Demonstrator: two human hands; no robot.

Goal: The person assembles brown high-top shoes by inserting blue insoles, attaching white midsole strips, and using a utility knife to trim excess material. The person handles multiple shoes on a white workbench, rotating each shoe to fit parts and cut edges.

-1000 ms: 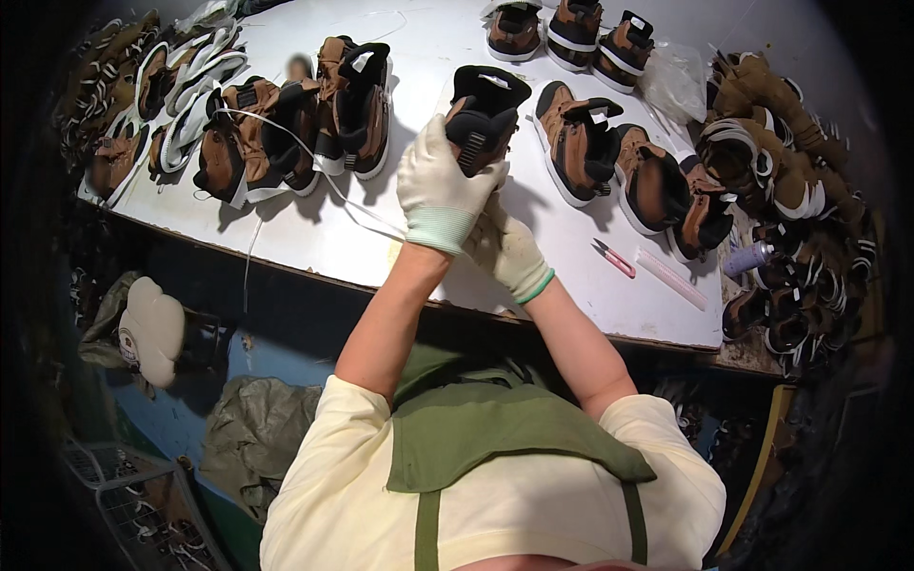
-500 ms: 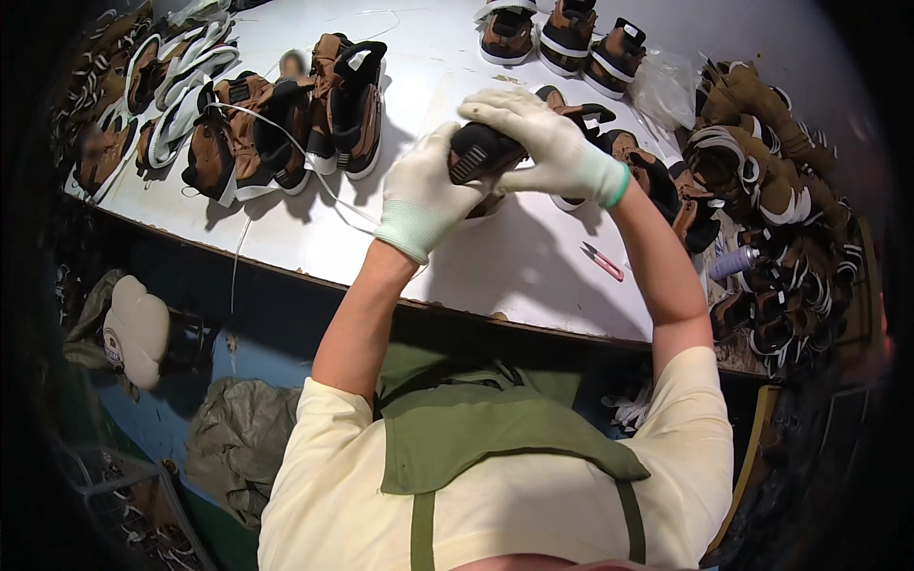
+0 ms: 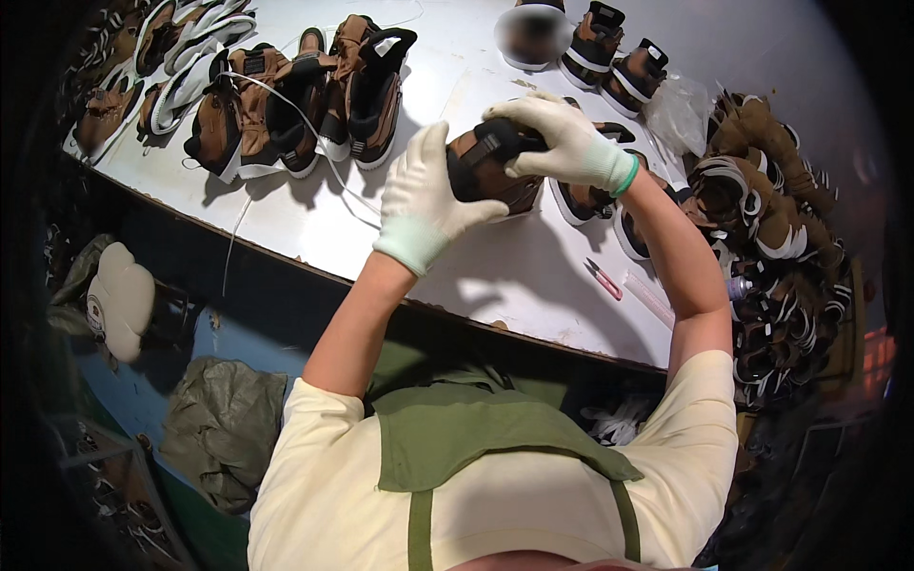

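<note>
As the head view looks down, the right hand (image 3: 571, 143) curls its fingers over the dark upper part of a brown-and-black shoe (image 3: 493, 176), holding it in front of the person. The left hand (image 3: 419, 195) is opened wide beside the shoe, thumb apart and palm turned toward it; whether it touches cannot be told. Gripping from above probably steadies the shoe, while the left palm seems placed to support its side. The shoe appears raised over the white counter (image 3: 324, 224), though its sole is mostly hidden. A row of shoes (image 3: 252, 124) stands to the left, perhaps set side by side for easy reach; red snips (image 3: 606, 281) lie to the right, near the front edge. A plastic bag (image 3: 681, 114) sits farther back, beside a brown heap of shoes (image 3: 752, 181). Below the counter, a cream seat (image 3: 126, 300) and crumpled sheeting (image 3: 224, 419) show against a blue floor (image 3: 214, 335).
</note>
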